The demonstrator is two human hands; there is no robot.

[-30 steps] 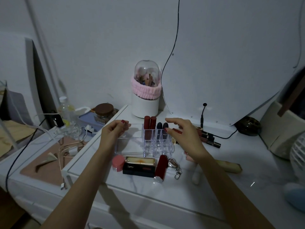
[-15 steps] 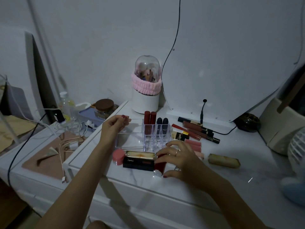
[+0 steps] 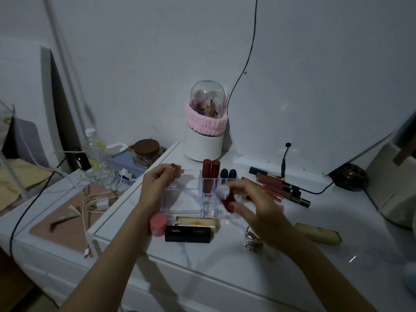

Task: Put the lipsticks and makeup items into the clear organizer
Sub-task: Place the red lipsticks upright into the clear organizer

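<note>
Lipstick (image 3: 226, 200), dark red with a pale end pointing up-left, is hanging tilted over the front slots of the clear organizer (image 3: 180, 199), pinched in the curled fingers of the right hand (image 3: 258, 206); motion blur is hiding exactly how many fingers are on it. Left hand (image 3: 161, 183) is gripping the organizer's back-left rim, fingers curled over the wall, steadying it near the back-left part of the tabletop (image 3: 225, 266). Two red lipsticks (image 3: 211, 174) and two dark-capped ones (image 3: 227, 174) are already standing upright in the back slots, so free front cells look like the target. To do this well, I'd say the tube is needing to go upright before lowering, base first, lined up over one empty cell and not a divider; the left hand bracing is helping since the light plastic would likely slide. Toward the front edge a black box (image 3: 188, 234), a gold box (image 3: 195, 222) and a pink round item (image 3: 158, 224) are lying flat, just beside the organizer. To its right, several lip gloss tubes (image 3: 279, 186) are lying in a loose row toward the back. A silver clip-like piece (image 3: 254, 239) and a gold wrapped item (image 3: 319, 234) are sitting nearer the front-right.
</note>
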